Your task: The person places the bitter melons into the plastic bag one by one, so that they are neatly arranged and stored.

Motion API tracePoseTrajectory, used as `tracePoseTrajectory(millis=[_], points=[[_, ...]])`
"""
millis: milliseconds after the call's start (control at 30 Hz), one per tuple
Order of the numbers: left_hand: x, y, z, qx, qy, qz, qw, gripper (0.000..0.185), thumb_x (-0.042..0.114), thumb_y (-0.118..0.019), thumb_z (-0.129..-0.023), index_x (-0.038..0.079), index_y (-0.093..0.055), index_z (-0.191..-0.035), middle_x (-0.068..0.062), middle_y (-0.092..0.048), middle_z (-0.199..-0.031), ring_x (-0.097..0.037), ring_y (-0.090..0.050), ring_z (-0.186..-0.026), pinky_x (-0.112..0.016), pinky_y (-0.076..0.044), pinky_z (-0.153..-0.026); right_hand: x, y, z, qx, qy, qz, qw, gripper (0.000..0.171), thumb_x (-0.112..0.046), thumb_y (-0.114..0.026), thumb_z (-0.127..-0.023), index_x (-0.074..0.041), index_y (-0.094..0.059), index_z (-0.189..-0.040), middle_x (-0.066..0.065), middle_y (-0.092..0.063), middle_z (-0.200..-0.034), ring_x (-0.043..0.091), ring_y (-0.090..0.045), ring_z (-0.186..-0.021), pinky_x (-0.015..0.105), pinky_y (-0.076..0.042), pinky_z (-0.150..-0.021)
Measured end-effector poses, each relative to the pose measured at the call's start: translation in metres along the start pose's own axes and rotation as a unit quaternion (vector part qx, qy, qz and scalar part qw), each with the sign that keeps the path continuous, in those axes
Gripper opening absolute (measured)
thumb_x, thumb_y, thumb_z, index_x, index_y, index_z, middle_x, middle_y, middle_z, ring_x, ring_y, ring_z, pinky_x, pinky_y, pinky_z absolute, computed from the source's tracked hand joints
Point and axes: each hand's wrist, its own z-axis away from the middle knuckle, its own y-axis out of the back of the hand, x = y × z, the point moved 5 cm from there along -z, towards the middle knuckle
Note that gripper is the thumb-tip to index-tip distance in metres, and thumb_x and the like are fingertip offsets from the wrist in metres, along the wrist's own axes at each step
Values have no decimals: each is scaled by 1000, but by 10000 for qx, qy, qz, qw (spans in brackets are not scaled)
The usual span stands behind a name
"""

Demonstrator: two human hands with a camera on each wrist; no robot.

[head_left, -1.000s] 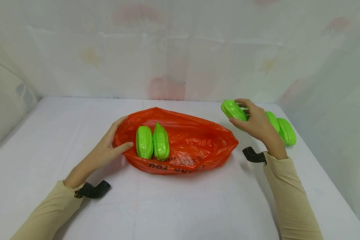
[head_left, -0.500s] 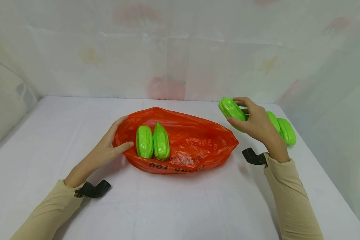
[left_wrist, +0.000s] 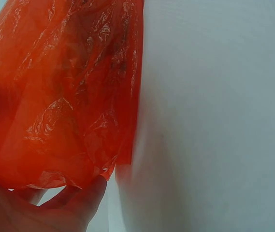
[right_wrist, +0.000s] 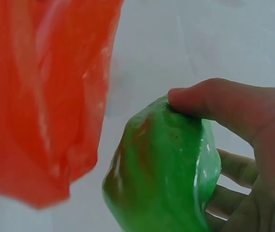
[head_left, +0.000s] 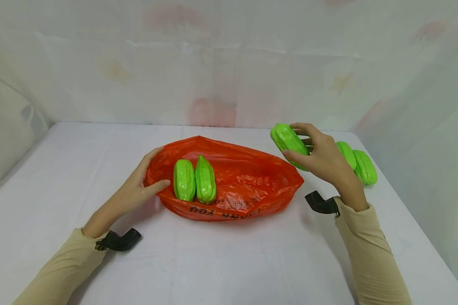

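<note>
An orange plastic bag [head_left: 248, 186] lies open on the white table, with two green ridged gourds [head_left: 194, 180] side by side in its left half. My left hand [head_left: 146, 180] holds the bag's left rim, thumb on the near edge and fingers curled over the far edge; the left wrist view shows the bag [left_wrist: 65, 92] above my thumb [left_wrist: 86, 198]. My right hand [head_left: 316, 154] grips a third green gourd [head_left: 288, 142] lifted above the bag's right end; up close, this gourd [right_wrist: 166, 174] sits between thumb and fingers, beside the bag [right_wrist: 40, 96].
Two more green gourds [head_left: 356, 163] lie on the table [head_left: 229, 258] behind my right hand, near the right edge. A white draped backdrop closes off the far side and both flanks. Black wrist mounts [head_left: 118, 241] stick out from both sleeves.
My right hand has carried the gourd a little to the left and up, closer to the bag's right end. The left hand and the bag have stayed put.
</note>
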Motion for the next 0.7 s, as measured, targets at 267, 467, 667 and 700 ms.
tracePoseTrajectory(millis=[267, 467, 667, 700], points=[[0, 0, 0, -9, -9, -1, 10000, 79, 11, -60, -95, 22, -14, -159, -12, -30, -157, -35, -35, -141, -67, -33, -111, -11, -9, 2, -87, 108, -167, 9998, 61, -26, -73, -89, -15, -46, -142, 12, -55, -141, 37, -63, -117, 52, -55, -96], [0, 0, 1, 12, 0, -45, 10000, 79, 11, -60, -95, 22, -14, -159, -12, -31, -157, -35, -35, -141, -67, -31, -112, -18, -15, 2, -139, 259, -247, 9993, 62, -24, -74, -88, -14, -46, -143, 11, -56, -141, 35, -64, -116, 51, -55, -96], [1, 1, 2, 20, 5, -92, 10000, 78, 11, -60, -96, 24, -15, -158, -10, -32, -157, -33, -37, -140, -61, -35, -112, -26, -24, 3, -261, 311, -344, 9986, 63, -26, -76, -87, -17, -47, -142, 8, -56, -140, 33, -65, -117, 48, -55, -97], [1, 1, 2, 20, 5, -107, 9999, 78, 11, -60, -96, 24, -15, -158, -10, -33, -156, -32, -37, -139, -53, -38, -113, -28, -25, 3, -292, 347, -371, 9983, 63, -26, -76, -87, -17, -46, -142, 9, -56, -140, 33, -64, -117, 49, -54, -97]])
